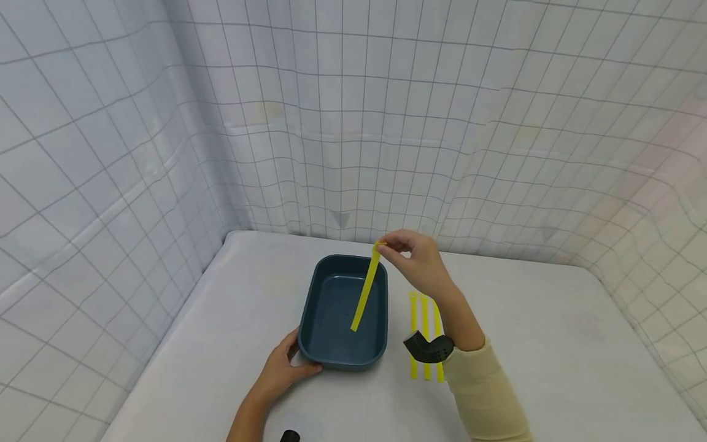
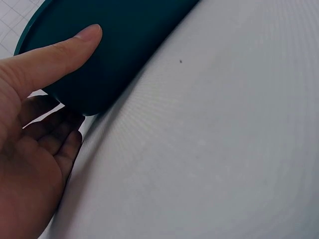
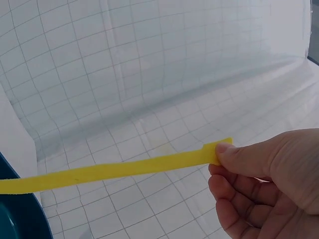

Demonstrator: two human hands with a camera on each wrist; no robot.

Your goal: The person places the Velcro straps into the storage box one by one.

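Note:
A yellow hook-and-loop cable tie (image 1: 366, 294) hangs slantwise over the dark teal plastic tray (image 1: 331, 319). My right hand (image 1: 414, 255) pinches its wider end between thumb and fingers, above the tray's far right corner. In the right wrist view the cable tie (image 3: 119, 169) stretches leftward from the thumb and fingers, its other end cut off by the frame edge. At the tray's near left corner, my left hand (image 1: 282, 371) holds the outside. The left wrist view has the thumb (image 2: 65, 55) against the tray's wall (image 2: 124, 45) and the fingers bent around the corner.
Several more yellow cable ties (image 1: 413, 368) lie side by side on the white tabletop (image 1: 530, 344), right of the tray, partly hidden by my right forearm. White grid-patterned curtains (image 1: 353, 123) enclose the table at the back and sides. A black wrist device (image 1: 428, 348) sits on my right wrist.

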